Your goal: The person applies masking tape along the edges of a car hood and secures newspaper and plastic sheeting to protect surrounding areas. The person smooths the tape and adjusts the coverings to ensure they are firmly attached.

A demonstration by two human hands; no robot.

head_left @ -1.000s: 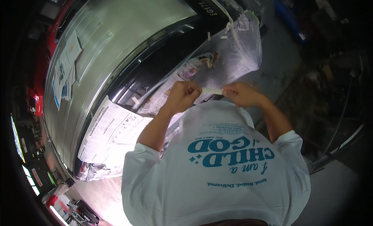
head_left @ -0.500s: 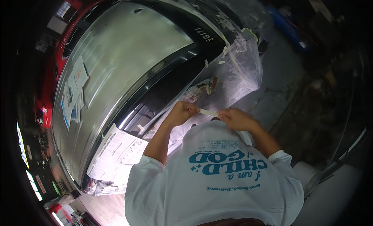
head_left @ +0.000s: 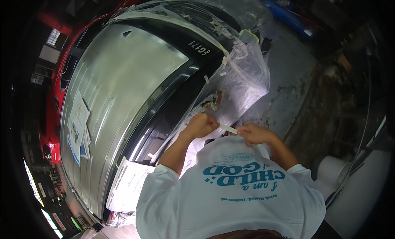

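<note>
A short, pale strip of masking tape [head_left: 228, 129] is stretched between my two hands, in front of my chest. Its left end is pinched in the fingers of my left hand [head_left: 201, 124]. My right hand [head_left: 254, 134] grips the other end between thumb and fingers. Just beyond the hands, clear plastic sheeting [head_left: 247, 85] drapes over the side and front of a vehicle, with small bits of tape stuck along it. The vehicle's bare, dull metal roof [head_left: 127, 62] lies to the left of my hands.
Loose newspaper sheets [head_left: 78, 126] rest on the roof, and another newspaper sheet [head_left: 127, 183] hangs over the vehicle's near side. Behind stands a red car [head_left: 49, 134]. A blue cylinder [head_left: 288, 18] lies on the floor at the far right.
The view has shifted, with the vehicle's front and its sheeting now further left in the picture. Both hands still hold the tape strip, slightly lower and further right in the picture.
</note>
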